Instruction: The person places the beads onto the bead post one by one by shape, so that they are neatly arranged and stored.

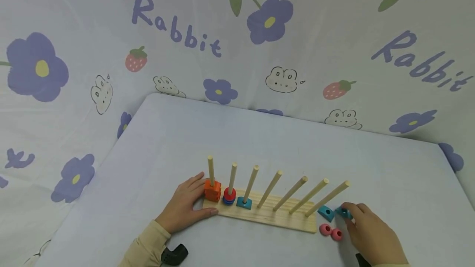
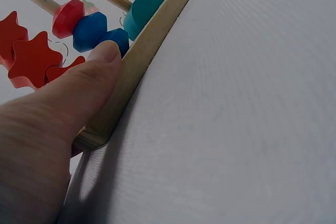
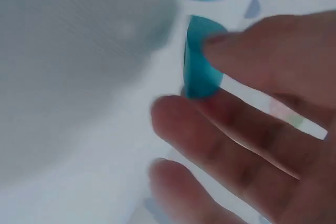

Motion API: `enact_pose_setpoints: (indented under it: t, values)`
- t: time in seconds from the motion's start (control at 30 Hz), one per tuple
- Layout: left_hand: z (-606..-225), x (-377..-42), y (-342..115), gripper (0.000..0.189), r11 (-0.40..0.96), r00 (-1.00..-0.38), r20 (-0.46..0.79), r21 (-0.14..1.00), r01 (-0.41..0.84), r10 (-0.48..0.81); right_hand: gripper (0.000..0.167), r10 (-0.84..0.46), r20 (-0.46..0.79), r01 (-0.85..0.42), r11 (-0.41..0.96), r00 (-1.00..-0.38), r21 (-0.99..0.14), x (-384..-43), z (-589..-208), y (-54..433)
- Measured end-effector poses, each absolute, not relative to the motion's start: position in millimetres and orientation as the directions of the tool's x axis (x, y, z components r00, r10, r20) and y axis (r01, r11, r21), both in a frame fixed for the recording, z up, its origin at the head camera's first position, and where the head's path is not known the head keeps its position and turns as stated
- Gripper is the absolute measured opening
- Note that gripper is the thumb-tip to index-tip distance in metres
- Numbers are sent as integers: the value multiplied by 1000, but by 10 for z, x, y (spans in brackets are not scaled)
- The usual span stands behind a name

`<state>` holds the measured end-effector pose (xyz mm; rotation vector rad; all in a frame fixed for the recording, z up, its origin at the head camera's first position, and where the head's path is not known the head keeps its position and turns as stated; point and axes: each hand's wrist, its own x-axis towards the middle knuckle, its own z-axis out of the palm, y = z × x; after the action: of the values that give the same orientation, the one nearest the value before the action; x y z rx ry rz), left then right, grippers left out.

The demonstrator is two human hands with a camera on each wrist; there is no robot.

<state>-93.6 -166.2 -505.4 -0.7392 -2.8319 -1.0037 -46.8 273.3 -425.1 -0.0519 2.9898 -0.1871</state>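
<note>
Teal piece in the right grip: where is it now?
Right side of the head view: the teal piece in the right grip is past the pegboard, just right of the loose teal block and above the two pink beads.

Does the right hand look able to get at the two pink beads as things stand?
Probably yes: the pink beads lie close beside the right hand with nothing on top, though it pinches a teal block.

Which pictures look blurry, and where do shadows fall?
Right wrist view: the right hand and its teal curved block look softly blurred, with a broad shadow at the picture's left; left wrist view: dark shadow beside the pale wooden base; head view: sharper overall.
</note>
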Motion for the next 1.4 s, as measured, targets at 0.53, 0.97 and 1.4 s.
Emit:
enact_pose_setpoints:
  t: [0.53, 0.97, 1.4]
  values:
    - [-5058, -933, -1648, 70, 659, -876, 223, 587, 470, 427, 36, -193, 520, -305, 942, -832, -138, -366, -3528, 2606]
    - [-5064, -950, -1669, 72, 678, -891, 167, 594, 432, 422, 54, -109, 770, -434, 871, -629, -231, -267, -2845, 1753]
    - [-5101, -963, -1673, 72, 675, -883, 198, 580, 456, 426, 34, -339, 801, -706, 694, -494, -142, -460, -2961, 1124]
